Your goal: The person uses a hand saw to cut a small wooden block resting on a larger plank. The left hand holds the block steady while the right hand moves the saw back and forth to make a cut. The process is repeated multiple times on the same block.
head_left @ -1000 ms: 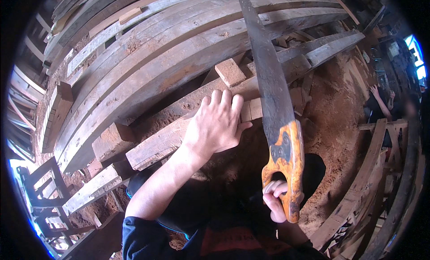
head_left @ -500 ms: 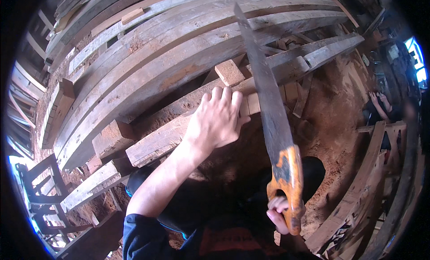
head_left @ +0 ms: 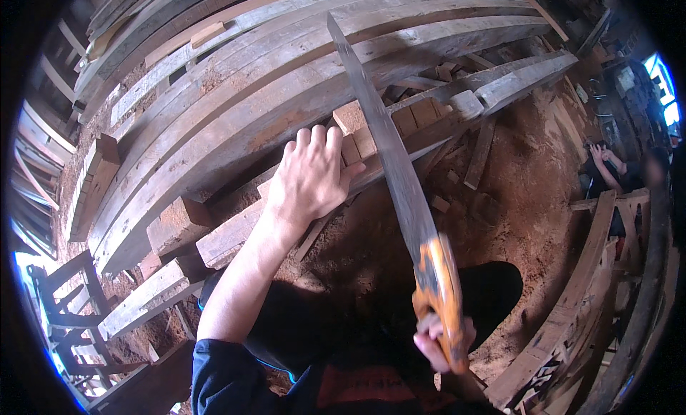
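Note:
My right hand (head_left: pixel 434 341) is wrapped round the worn orange-yellow handle of a handsaw (head_left: pixel 386 147). The long dark blade slants up and to the left, passing across a wooden beam (head_left: pixel 227 238) in my view; whether it touches the wood I cannot tell. Several crosswise cuts show in a lighter face of that beam, right of the blade. My left hand (head_left: pixel 311 173) grips the beam left of the blade, with fingers curled over its far side and the thumb toward the blade. A small wood block (head_left: pixel 348 118) lies just beyond my left fingertips.
Long, weathered timbers (head_left: pixel 279 93) lie side by side beyond the beam. Shorter block ends (head_left: pixel 179 224) poke out at the left. Reddish sawdust (head_left: pixel 525 179) covers the ground. Stacked planks (head_left: pixel 572 301) run along the right, where another person's hands (head_left: pixel 604 158) show farther off.
The beam has turned, bringing its cut face into fuller view. My left hand has shifted left with it. The saw, still in my right hand, has moved left too.

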Available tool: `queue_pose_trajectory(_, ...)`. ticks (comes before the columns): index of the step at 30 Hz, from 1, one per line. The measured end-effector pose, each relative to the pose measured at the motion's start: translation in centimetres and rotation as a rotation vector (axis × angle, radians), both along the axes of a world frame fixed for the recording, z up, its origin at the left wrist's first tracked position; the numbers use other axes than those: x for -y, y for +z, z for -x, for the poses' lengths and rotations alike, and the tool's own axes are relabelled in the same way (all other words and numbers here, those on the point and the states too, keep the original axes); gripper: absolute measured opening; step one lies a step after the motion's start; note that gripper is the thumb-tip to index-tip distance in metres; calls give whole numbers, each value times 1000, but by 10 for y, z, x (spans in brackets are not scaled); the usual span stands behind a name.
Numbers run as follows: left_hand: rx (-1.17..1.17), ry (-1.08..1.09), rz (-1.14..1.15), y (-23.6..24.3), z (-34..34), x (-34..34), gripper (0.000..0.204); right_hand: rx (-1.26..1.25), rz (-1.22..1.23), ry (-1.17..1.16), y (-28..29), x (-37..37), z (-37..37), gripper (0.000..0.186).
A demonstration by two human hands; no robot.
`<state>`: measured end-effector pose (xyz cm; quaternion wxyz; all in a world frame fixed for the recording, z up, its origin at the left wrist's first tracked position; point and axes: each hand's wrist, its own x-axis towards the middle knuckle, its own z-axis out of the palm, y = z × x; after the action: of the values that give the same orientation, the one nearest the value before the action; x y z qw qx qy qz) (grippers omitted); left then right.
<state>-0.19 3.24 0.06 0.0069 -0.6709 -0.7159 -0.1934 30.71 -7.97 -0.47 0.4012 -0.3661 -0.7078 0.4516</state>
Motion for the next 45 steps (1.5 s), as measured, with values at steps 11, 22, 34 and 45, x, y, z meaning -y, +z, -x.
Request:
queue_pose_trajectory(11,3,-11,-4,-4,-5,-1,47,68,-92,-9,10,-64,60,19)
queue_pose_trajectory(22,31,-113,30,-1,-7,3,45,-54,-155,71,-3,-53,44,26)
queue_pose_trajectory(34,6,-163,12,-3,-8,4,45,9,-155,89,0,-19,13,27)
queue_pose_trajectory(45,48,-71,53,2,-2,5,42,-41,95,101,12,3,-11,25)
